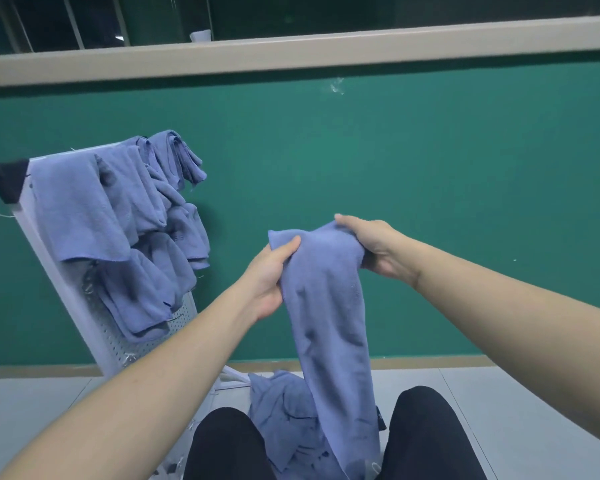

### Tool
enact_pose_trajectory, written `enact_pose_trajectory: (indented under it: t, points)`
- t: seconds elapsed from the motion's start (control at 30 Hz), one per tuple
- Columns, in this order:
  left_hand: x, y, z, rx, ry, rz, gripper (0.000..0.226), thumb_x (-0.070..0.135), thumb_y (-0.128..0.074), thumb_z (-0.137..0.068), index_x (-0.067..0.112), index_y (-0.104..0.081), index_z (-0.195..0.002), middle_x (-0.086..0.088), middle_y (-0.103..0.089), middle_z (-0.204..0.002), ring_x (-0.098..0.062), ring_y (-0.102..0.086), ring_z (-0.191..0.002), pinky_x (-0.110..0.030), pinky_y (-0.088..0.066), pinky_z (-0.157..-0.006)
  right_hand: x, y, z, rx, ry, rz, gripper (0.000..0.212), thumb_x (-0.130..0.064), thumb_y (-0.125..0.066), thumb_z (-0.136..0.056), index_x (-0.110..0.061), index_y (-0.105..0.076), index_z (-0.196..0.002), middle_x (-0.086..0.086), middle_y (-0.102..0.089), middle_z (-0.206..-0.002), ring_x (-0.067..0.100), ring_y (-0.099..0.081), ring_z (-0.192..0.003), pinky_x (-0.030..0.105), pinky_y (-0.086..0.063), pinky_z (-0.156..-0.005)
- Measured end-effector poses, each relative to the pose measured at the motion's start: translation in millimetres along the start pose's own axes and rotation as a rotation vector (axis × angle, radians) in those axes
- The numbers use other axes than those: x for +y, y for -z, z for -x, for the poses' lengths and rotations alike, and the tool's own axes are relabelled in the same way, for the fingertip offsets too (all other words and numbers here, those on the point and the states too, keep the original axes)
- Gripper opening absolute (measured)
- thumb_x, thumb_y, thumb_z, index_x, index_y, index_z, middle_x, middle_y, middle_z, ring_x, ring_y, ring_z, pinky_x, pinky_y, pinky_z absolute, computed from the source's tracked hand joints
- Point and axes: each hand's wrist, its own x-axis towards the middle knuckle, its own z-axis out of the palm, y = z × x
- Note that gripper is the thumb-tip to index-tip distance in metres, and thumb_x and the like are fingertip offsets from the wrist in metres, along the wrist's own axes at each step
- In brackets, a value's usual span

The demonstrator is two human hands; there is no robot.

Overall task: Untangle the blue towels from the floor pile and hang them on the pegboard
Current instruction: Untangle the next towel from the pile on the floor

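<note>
Up front, left hand (270, 271) and right hand (378, 247) both grip one blue towel (329, 306); pile (284, 420) near, hung towels (118, 223) on pegboard (111, 344) far left

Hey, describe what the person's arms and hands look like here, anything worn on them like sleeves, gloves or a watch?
Both forearms are bare as far as the frame shows; no sleeve cuff is in view. The left hand and right hand wear no gloves, and no watch, bracelet or ring is visible. The only clothing in view is black trousers on the legs below.
</note>
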Motion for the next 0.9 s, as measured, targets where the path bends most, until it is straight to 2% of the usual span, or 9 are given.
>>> enact_pose_trajectory:
  t: [0.07,0.13,0.27,0.47,0.53,0.6,0.67,0.77,0.9]
  points:
    - [3,-4,-2,0.035,-0.032,-0.007,0.018,0.027,-0.055,-0.103,0.017,-0.059,-0.118,-0.004,-0.077,-0.104,-0.017,-0.074,-0.092,-0.034,-0.058,-0.075,5,3,6,-0.131,-0.12,0.097,0.059,-0.069,-0.057,-0.087,-0.018,-0.073,-0.112,0.002,-0.075,-0.112,0.018,-0.069,-0.098,0.034,-0.054,-0.087]
    - [6,-5,-4,0.069,-0.06,-0.017,0.016,0.027,-0.055,-0.103,0.018,-0.058,-0.116,-0.003,-0.076,-0.103,-0.016,-0.074,-0.091,-0.034,-0.058,-0.074,11,10,11,-0.236,-0.206,0.157,0.066,-0.078,-0.051,-0.082,-0.021,-0.072,-0.109,0.002,-0.075,-0.113,0.019,-0.067,-0.105,0.037,-0.05,-0.092]
    - [6,1,-9,0.152,-0.08,-0.068,0.011,0.025,-0.055,-0.103,0.019,-0.059,-0.112,-0.004,-0.074,-0.108,-0.013,-0.074,-0.087,-0.032,-0.058,-0.072,26,19,15,-0.315,-0.118,0.279,0.029,-0.044,-0.061,-0.092,-0.022,-0.066,-0.11,0.002,-0.069,-0.108,0.019,-0.064,-0.097,0.043,-0.048,-0.1]
    - [8,11,-9,0.239,0.098,-0.078,0.014,0.024,-0.056,-0.101,0.012,-0.062,-0.105,-0.004,-0.074,-0.087,-0.016,-0.071,-0.072,-0.028,-0.055,-0.062,21,8,17,-0.162,0.035,0.273,0.026,-0.035,-0.058,-0.099,-0.016,-0.071,-0.108,-0.002,-0.075,-0.094,0.018,-0.069,-0.082,0.034,-0.057,-0.08]
    - [7,14,-5,0.158,0.223,-0.003,0.028,0.034,-0.057,-0.098,0.008,-0.066,-0.102,-0.008,-0.074,-0.081,-0.023,-0.071,-0.072,-0.032,-0.054,-0.069,20,3,16,-0.1,0.044,0.24,0.026,-0.036,-0.056,-0.1,-0.016,-0.071,-0.108,0.0,-0.076,-0.102,0.016,-0.071,-0.084,0.031,-0.057,-0.074]
    - [0,19,0,0.042,0.285,0.073,0.042,0.044,-0.058,-0.093,0.004,-0.071,-0.101,-0.012,-0.074,-0.094,-0.029,-0.071,-0.087,-0.037,-0.053,-0.088,20,0,14,-0.057,0.024,0.19,0.026,-0.036,-0.054,-0.101,-0.016,-0.07,-0.107,0.001,-0.075,-0.107,0.017,-0.07,-0.089,0.031,-0.059,-0.077]
    - [-11,23,7,-0.071,0.273,0.08,0.039,0.041,-0.06,-0.092,0.007,-0.075,-0.104,-0.012,-0.073,-0.108,-0.03,-0.069,-0.1,-0.04,-0.048,-0.098,21,0,11,-0.024,-0.02,0.117,0.028,-0.035,-0.054,-0.101,-0.013,-0.068,-0.111,0.003,-0.074,-0.11,0.019,-0.07,-0.091,0.031,-0.058,-0.077]
    - [-28,21,17,-0.166,0.179,-0.06,0.021,0.026,-0.061,-0.095,0.016,-0.075,-0.107,-0.004,-0.074,-0.108,-0.02,-0.07,-0.095,-0.036,-0.05,-0.087,22,2,7,0.019,-0.072,0.057,0.03,-0.033,-0.057,-0.101,-0.009,-0.066,-0.115,0.007,-0.073,-0.113,0.021,-0.071,-0.095,0.031,-0.058,-0.078]
    - [-34,8,15,-0.082,0.028,-0.1,0.019,0.016,-0.057,-0.1,0.016,-0.066,-0.116,-0.002,-0.075,-0.111,-0.014,-0.071,-0.1,-0.031,-0.055,-0.08,22,8,8,-0.02,-0.098,0.044,0.046,-0.048,-0.06,-0.096,-0.008,-0.069,-0.116,0.009,-0.075,-0.113,0.023,-0.073,-0.094,0.033,-0.058,-0.082]
